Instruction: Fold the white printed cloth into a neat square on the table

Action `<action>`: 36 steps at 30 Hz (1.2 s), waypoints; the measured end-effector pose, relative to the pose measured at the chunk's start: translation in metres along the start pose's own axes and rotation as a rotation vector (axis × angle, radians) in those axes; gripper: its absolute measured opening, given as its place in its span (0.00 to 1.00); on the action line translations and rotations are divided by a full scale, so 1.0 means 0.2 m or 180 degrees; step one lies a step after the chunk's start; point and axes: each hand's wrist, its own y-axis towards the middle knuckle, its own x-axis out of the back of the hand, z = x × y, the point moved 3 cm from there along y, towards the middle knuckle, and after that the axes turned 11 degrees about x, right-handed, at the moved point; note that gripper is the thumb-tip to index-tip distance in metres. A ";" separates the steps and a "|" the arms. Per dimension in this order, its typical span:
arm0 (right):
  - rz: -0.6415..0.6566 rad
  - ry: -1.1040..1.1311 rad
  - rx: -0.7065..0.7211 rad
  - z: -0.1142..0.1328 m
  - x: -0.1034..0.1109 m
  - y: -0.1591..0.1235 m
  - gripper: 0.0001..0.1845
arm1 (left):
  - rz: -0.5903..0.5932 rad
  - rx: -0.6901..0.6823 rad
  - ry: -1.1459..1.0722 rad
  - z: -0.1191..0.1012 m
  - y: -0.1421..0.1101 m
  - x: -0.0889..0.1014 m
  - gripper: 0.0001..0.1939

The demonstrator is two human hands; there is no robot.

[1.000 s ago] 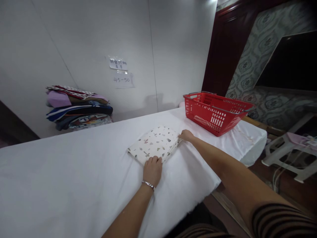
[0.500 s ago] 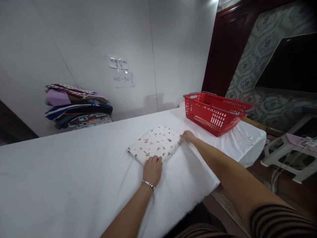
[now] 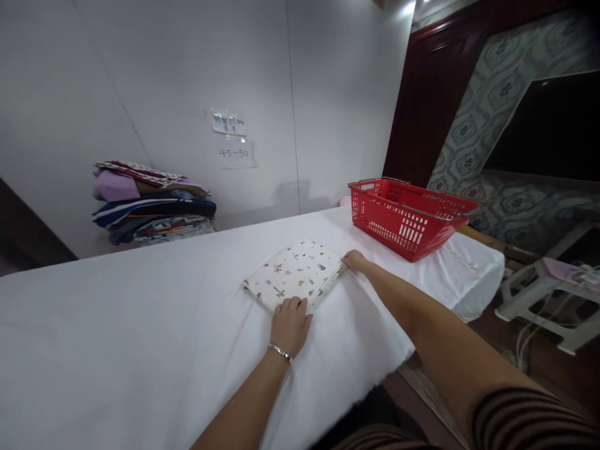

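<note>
A folded white cloth (image 3: 297, 270) with small printed motifs, some like palm trees, lies flat on the white-covered table (image 3: 154, 319). My left hand (image 3: 289, 326), wearing a silver bracelet, is at its near edge. The fingers there are bent over the fabric, and the thumb sticks out to the right. At the right-hand corner, my right hand (image 3: 356, 260) pinches the layered edge between thumb and fingers. The undersides of both grips are hidden.
A red plastic basket (image 3: 412, 219) with metal handles stands beyond my right hand. Folded fabrics (image 3: 154, 203) are stacked at the back left against the white wall. A pale stool (image 3: 548, 294) is off the table's right end.
My left thumb has moved out from the cloth's edge. The cloth and my right hand stay almost where they were; the view has shifted slightly.
</note>
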 end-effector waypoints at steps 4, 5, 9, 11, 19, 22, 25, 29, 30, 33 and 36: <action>-0.0148 0.0082 0.0150 0.02 0.00 -0.01 0.11 | 0.0107 0.0004 -0.0013 -0.01 -0.02 0.01 0.19; -0.0177 0.0108 0.0187 0.02 0.00 -0.02 0.12 | 0.0131 0.0030 0.0017 -0.01 -0.02 0.01 0.18; -0.0142 0.0208 0.0202 0.03 -0.01 -0.02 0.12 | 0.0202 0.0111 0.0082 -0.01 -0.01 0.00 0.20; -0.0059 0.0269 0.0173 0.04 -0.02 -0.03 0.11 | 0.0205 0.0127 0.0103 0.00 -0.01 0.00 0.20; 0.0507 0.0463 0.0383 0.08 -0.06 -0.32 0.08 | 0.0118 0.0351 0.0367 0.26 -0.11 0.11 0.18; 0.0638 0.0361 0.0547 0.10 -0.07 -0.44 0.07 | 0.0293 0.0459 0.0144 0.35 -0.16 0.17 0.20; 0.0759 -0.0063 0.0674 0.12 -0.05 -0.49 0.08 | 0.0599 0.0689 -0.0203 0.38 -0.15 0.24 0.16; 0.0329 -0.0477 0.0957 0.21 0.01 -0.47 0.13 | 0.0474 0.0881 -0.0487 0.36 -0.04 0.30 0.13; 0.0086 -0.0441 0.1163 0.26 0.01 -0.46 0.17 | 0.0337 0.0868 -0.0468 0.34 0.00 0.30 0.15; -0.0364 -0.0112 0.1989 0.42 -0.03 -0.45 0.26 | 0.0111 0.0766 -0.0220 0.30 0.09 0.23 0.19; -0.0220 -0.0090 0.2399 0.50 -0.14 -0.43 0.31 | 0.0415 0.0889 0.0077 0.29 0.11 0.09 0.26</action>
